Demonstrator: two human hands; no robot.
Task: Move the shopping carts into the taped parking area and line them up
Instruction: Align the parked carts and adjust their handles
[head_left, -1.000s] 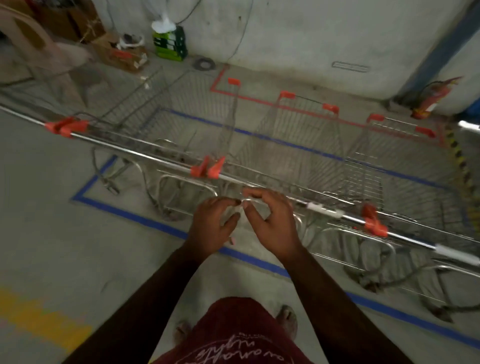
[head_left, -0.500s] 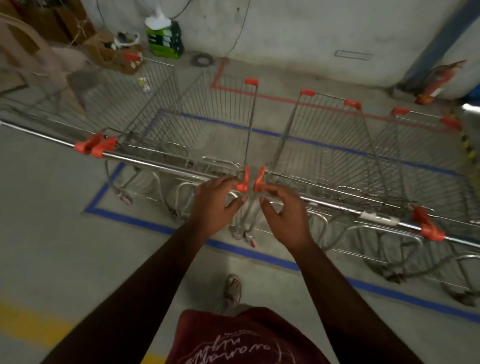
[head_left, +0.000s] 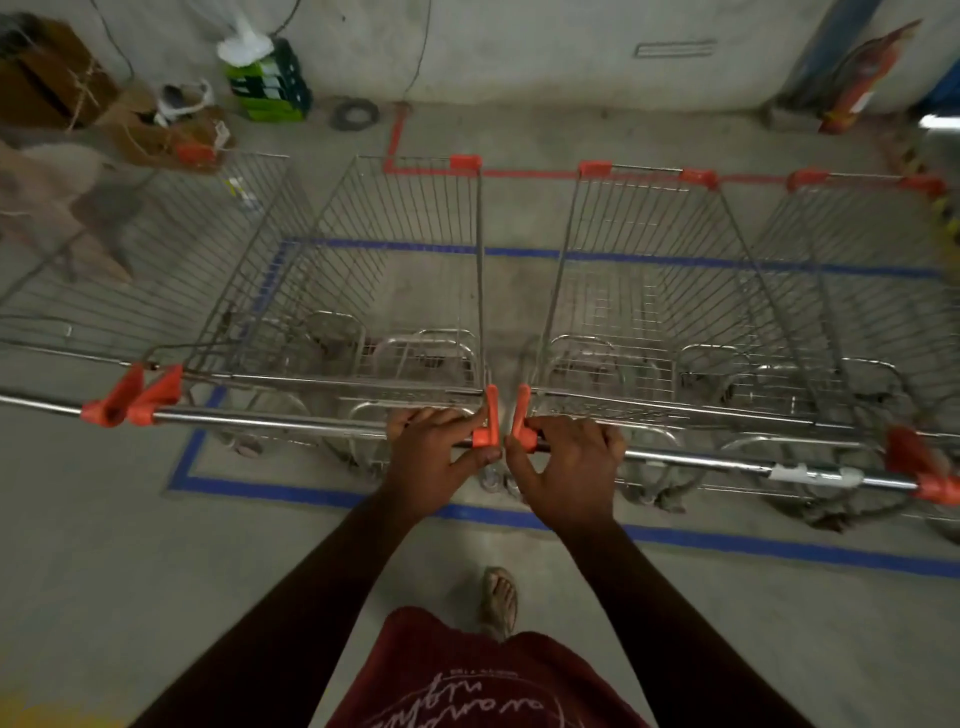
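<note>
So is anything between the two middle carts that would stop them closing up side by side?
Nothing visible. The left hand holds the left cart's handle, the right hand the right cart's handle. Only bare floor shows in the gap between the baskets, inside the blue tape.

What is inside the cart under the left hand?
Nothing: through the wire basket of the cart gripped by the left hand only bare floor and blue tape show. Its wheels are mostly hidden.
</note>
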